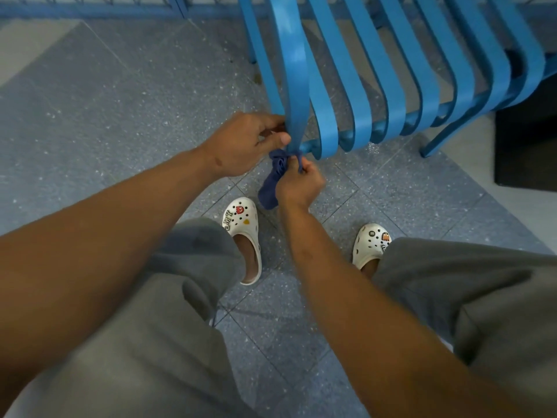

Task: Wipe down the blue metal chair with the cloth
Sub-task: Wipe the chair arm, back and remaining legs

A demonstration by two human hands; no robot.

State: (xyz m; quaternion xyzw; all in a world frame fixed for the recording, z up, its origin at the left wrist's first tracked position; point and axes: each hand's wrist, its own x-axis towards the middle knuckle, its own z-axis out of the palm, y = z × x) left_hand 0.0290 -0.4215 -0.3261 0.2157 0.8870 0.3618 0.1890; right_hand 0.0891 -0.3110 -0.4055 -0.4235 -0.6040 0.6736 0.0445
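The blue metal chair (pixel 388 70) with curved slats fills the upper right of the head view. Its leftmost slat bends down toward me. My left hand (pixel 244 143) grips the lower end of that slat, thumb on its near side. A dark blue cloth (pixel 272 179) is wrapped round the slat's bottom end and hangs below it. My right hand (pixel 301 184) grips the cloth just under the slat, with the fingers curled round the bunched fabric.
Speckled grey-blue floor tiles lie all around. My feet in white clogs (pixel 244 236) stand below the chair's front edge. A blue metal railing (pixel 90 7) runs along the top left. A dark mat or panel (pixel 527 140) sits at the right edge.
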